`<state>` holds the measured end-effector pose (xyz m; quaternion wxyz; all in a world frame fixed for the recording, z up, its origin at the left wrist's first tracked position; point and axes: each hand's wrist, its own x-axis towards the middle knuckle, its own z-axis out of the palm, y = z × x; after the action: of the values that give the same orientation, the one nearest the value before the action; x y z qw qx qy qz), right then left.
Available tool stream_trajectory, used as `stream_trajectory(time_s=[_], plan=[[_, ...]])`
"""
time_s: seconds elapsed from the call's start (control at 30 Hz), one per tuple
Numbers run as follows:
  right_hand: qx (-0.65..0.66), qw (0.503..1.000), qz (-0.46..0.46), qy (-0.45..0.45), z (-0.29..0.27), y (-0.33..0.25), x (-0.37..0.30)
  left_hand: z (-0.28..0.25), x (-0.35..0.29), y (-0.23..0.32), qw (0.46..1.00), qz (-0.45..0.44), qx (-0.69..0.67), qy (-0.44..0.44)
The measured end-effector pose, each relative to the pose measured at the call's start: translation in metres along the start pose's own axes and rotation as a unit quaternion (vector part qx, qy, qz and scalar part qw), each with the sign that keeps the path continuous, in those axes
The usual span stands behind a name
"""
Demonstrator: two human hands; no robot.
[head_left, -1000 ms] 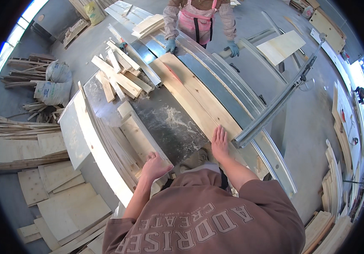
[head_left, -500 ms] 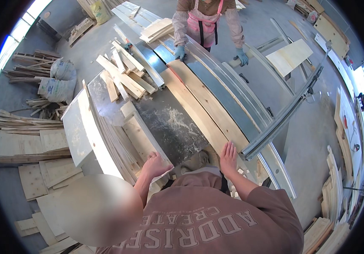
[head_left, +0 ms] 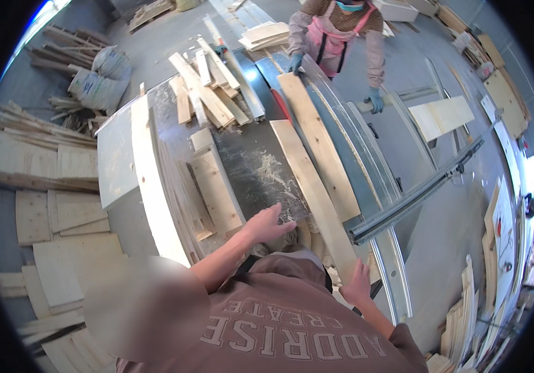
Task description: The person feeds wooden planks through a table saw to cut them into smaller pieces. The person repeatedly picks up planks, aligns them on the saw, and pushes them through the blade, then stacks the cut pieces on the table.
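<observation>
Workshop: grey floor (head_left: pixel 444 242) spreads around a metal table (head_left: pixel 251 165) whose bare middle is scattered with sawdust.
Your right hand (head_left: pixel 356 285): low by your body, just off the table's near edge, fingers pointing up and bent around the near end of the narrow board (head_left: pixel 311 186) in a grasp; your forearm comes up from the lower right.
Your left hand (head_left: pixel 270 225): released, fingers stretched toward the right and thumb apart from them, in front of the table's near edge; your forearm slants up from the lower left, partly behind a blurred patch.
Narrow board: runs from your right hand over the near edge toward the far side, right of the sawdust.
Second board (head_left: pixel 319 146): just beside it to the right, a slim gap between them, its far end near a red strip (head_left: pixel 281 104).
Table's left edge: long wooden strips (head_left: pixel 166 180) lie along it, a trough-shaped wooden piece (head_left: pixel 217 186) beside them.
Far left corner: offcuts (head_left: pixel 208 93) in a loose heap.
Far side: a co-worker (head_left: pixel 335 37) in a pink apron, one gloved hand (head_left: pixel 296 63) at the second board's far end.
</observation>
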<state>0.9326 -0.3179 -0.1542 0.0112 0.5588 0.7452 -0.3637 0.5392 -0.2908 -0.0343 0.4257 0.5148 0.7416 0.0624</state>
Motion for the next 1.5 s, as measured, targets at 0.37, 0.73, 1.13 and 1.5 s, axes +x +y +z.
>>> stream_trajectory(time_s=[0.37,0.73,1.13,1.5], plan=[[0.126,0.962,-0.191,0.146,-0.064,-0.152,0.006,-0.03,-0.046,0.062,0.914,0.137,-0.287,0.253],[0.133,0.835,-0.523,-0.109,-0.15,-0.45,-0.008,-0.278,-0.19,0.011,0.805,-0.202,-0.081,0.552],[0.198,0.889,-0.351,-0.217,-0.082,-0.395,0.032,-0.203,-0.208,-0.097,0.853,-0.284,0.097,0.427],[0.216,0.915,-0.272,-0.204,-0.057,-0.381,0.041,-0.208,-0.208,-0.079,0.852,-0.297,0.093,0.421]])
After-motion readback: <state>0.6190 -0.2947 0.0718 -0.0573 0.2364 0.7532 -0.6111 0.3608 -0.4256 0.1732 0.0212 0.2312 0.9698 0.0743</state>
